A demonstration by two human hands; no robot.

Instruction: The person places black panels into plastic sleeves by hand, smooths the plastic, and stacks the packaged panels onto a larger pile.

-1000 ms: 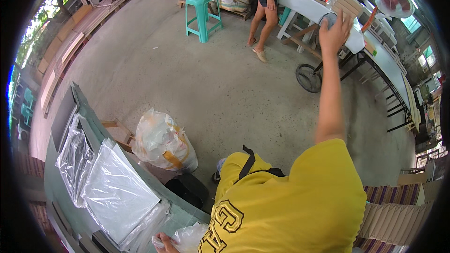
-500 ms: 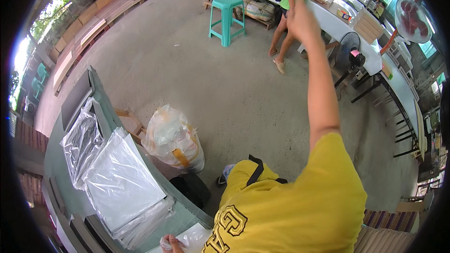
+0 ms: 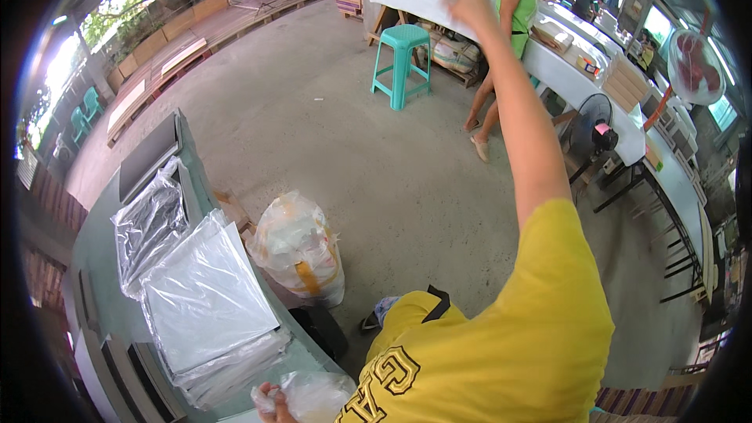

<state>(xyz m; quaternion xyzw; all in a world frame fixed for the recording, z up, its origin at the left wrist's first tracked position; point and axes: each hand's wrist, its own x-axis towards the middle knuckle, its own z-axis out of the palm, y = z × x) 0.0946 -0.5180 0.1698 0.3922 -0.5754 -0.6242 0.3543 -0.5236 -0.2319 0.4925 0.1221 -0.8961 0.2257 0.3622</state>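
My right arm reaches far out ahead, and its hand (image 3: 474, 12) is lifted with a finger stretched out toward the far tables and nothing seen in it. Low in the picture, my left hand (image 3: 272, 405) has its fingers closed on a clear plastic bag (image 3: 313, 392), partly cut off by the lower edge. Beside it, a stack of clear plastic sleeves (image 3: 207, 298) lies on the green-grey table (image 3: 98, 243). Farther along sits a crumpled clear plastic wrapping (image 3: 153, 223) over dark flat pieces.
A stuffed translucent sack (image 3: 301, 247) stands on the floor beside the table, next to a black container (image 3: 321, 329). Farther off are a turquoise stool (image 3: 401, 66), a person in a green shirt (image 3: 515, 12), long white tables (image 3: 576, 82) and a black fan (image 3: 587, 129).
My view has tilted up, showing more of the far tables and stacked packages. My right hand has moved up and left, its finger now extended. The left hand stays on the plastic bag.
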